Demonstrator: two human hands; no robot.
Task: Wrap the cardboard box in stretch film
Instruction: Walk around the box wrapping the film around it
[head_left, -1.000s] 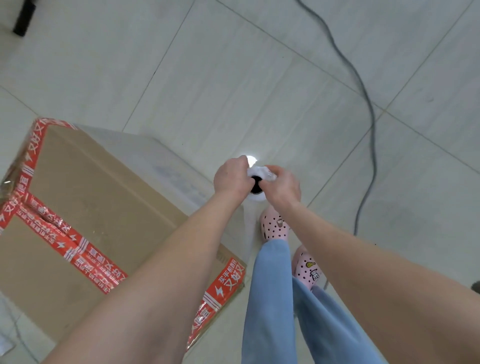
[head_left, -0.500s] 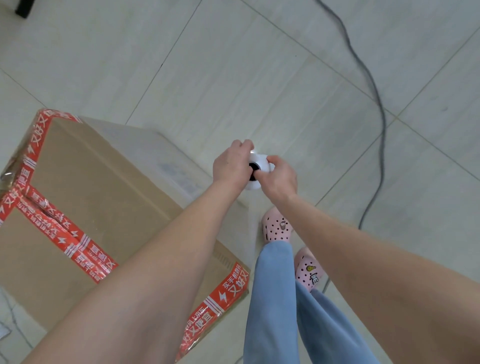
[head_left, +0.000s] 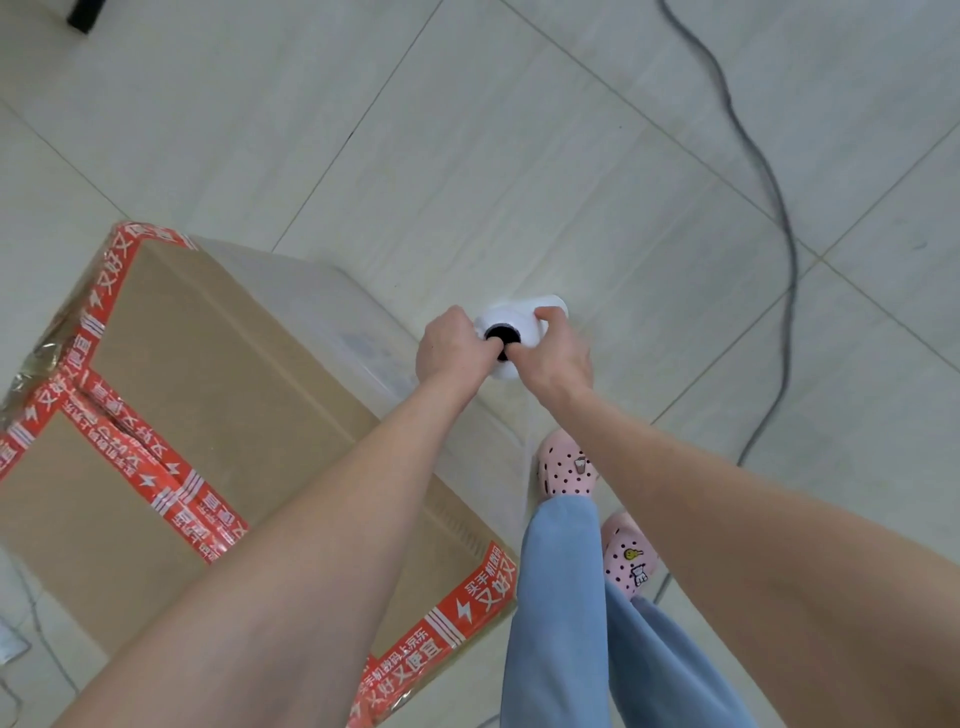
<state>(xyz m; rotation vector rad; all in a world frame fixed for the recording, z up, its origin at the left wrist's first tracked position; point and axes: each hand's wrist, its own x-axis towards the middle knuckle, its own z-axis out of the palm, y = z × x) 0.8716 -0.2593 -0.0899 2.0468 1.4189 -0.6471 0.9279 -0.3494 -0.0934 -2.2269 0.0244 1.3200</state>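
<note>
Left grip (head_left: 451, 349) and right grip (head_left: 560, 358) each clasp the white stretch-film roll (head_left: 521, 321); it hangs just beside the cardboard box's (head_left: 234, 374) film-covered side.

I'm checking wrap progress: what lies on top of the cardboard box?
Red printed tape crosses the cardboard box top and lines its edges. The left forearm, reaching to the film roll, covers a strip of that top.

The stretch film roll (head_left: 515, 323) is gripped on its left by the left hand (head_left: 451, 347) and on its right by the right hand (head_left: 560, 356), both extended on straightened arms; one thumb seems tucked into its core.
</note>
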